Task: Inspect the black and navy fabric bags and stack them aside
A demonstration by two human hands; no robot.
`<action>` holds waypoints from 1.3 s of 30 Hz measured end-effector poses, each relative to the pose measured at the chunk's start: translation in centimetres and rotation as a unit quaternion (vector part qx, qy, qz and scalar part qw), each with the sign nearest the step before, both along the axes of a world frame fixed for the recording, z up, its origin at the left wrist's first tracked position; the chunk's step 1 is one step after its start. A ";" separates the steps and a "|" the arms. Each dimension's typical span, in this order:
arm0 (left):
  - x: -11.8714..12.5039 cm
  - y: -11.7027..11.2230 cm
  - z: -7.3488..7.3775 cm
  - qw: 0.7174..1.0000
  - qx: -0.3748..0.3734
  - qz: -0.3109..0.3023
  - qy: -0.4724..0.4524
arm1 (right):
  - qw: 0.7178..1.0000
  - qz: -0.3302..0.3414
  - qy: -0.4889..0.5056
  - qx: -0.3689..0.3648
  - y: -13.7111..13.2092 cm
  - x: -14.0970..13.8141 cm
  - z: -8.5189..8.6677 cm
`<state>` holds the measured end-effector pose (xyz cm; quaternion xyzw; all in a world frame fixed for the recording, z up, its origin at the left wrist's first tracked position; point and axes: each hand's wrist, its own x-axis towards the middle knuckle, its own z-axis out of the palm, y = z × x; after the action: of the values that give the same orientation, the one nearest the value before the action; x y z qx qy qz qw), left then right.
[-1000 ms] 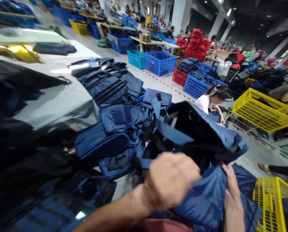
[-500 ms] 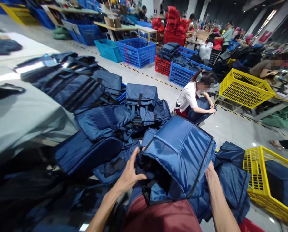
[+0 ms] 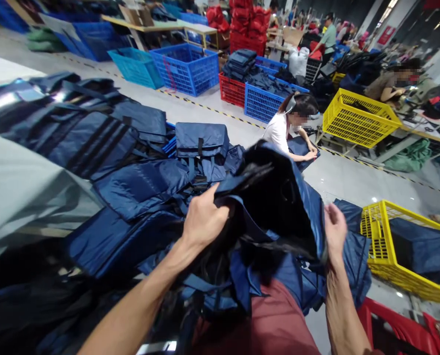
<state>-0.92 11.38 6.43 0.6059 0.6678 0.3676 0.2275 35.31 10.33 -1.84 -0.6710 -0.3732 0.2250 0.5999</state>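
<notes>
**Soft navy bag held open between two hands**

The navy bag [image 3: 308, 197] is hanging just above the person's red-clad lap [image 3: 275, 320], between the two hands, with its dark inside facing up. It is sagging and folding wherever it is not being held, so it is likely soft and light, with no stiff frame. The cloth is shining like smooth nylon and is probably slippery under a flat palm. The stitched rim and the sewn straps look like the surest places to take hold, since the broad panels would likely slide or bunch.

The left hand [image 3: 204, 217] is clenching around the rim on the bag's left side, with the cloth gathering under the fingers. The right hand [image 3: 334, 229] is lying against the bag's right edge with fairly straight fingers. Whether its thumb is pinching the cloth behind cannot be told.

Left of the left hand, a heap of similar navy bags [image 3: 142, 187] is spreading towards a grey-covered bench [image 3: 20, 182]. Right of the right hand, a yellow crate [image 3: 380, 231] is holding more navy cloth, and a red crate [image 3: 400, 325] is sitting below it. Beyond the bag, a co-worker in a white shirt [image 3: 279, 133] is crouching on the floor [image 3: 212, 111], with blue crates [image 3: 186, 66] further off.
</notes>
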 end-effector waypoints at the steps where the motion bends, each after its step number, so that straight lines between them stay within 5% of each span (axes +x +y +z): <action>1: 0.4 0.9 1.7 1.000 0.007 -0.008 0.020 | 0.998 -0.045 -0.016 0.034 -1.6 -0.3 1.4; 4: 2.4 3.3 4.5 0.997 0.026 -0.043 0.060 | 0.978 -0.110 -0.118 0.132 -6.6 -3.9 6.3; 8: 6.0 4.4 5.1 0.991 0.040 -0.099 0.081 | 0.950 0.042 -0.302 0.075 -7.8 -9.9 9.9; 11: 7.6 4.0 5.5 0.983 0.055 -0.139 0.109 | 0.927 0.038 -0.372 0.035 -4.5 -8.1 9.2; 18: 8.6 4.1 7.1 0.910 0.031 -0.229 0.345 | 0.918 0.176 -0.355 -0.026 2.1 4.9 5.5; 22: 8.6 4.2 7.4 0.892 0.112 -0.212 0.384 | 0.931 0.165 -0.324 -0.018 4.3 5.5 5.5; 25: 7.2 4.0 7.0 0.861 0.158 -0.256 0.411 | 0.934 0.163 -0.317 -0.026 4.2 4.5 6.2; 32: 2.3 5.5 7.6 0.799 -0.099 -0.430 0.409 | 0.897 0.238 -0.372 0.005 2.8 5.2 8.9; 36: 1.0 6.8 6.9 0.839 -0.097 -0.460 0.275 | 0.853 0.305 -0.422 0.022 3.8 8.3 7.8; 39: 1.8 6.9 5.7 0.898 -0.058 -0.380 0.215 | 0.829 0.303 -0.470 0.014 5.2 11.0 5.8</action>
<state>0.90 18.29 12.15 0.8636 0.4397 0.0742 0.2354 46.27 15.57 3.98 -0.5403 -0.7977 0.0479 0.2635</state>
